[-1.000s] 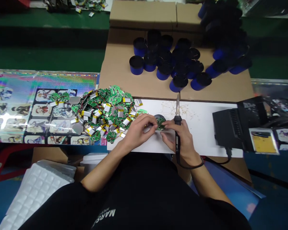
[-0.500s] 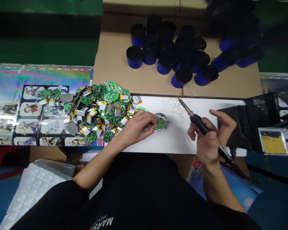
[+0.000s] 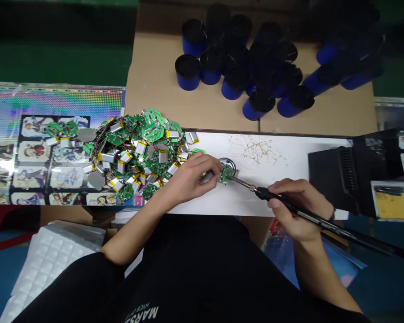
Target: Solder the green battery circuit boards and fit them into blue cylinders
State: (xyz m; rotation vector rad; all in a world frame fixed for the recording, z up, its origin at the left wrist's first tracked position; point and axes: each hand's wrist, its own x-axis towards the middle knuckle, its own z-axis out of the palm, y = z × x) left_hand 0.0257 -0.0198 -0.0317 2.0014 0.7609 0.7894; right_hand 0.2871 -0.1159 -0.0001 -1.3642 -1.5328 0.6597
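Note:
A small round green circuit board (image 3: 226,173) rests on a round metal disc (image 3: 229,165) on the white work board (image 3: 265,202). My left hand (image 3: 191,179) is beside its left edge, with fingers closed on a short grey item (image 3: 206,176) that reaches toward the board. I cannot tell what this item is. My right hand (image 3: 298,204) grips a black soldering iron (image 3: 289,209), whose metal tip meets the board. Its cord runs off to the lower right.
A heap of green circuit boards with wired yellow-edged silver batteries (image 3: 138,154) lies to the left, on a holographic sheet with printed cards (image 3: 54,105). Several blue cylinders with black tops (image 3: 259,67) stand on cardboard behind. A black soldering station (image 3: 343,172) sits at right.
My right hand has moved from the upper right down to the lower right, and the iron now lies low with its tip at the board. The left hand has barely moved.

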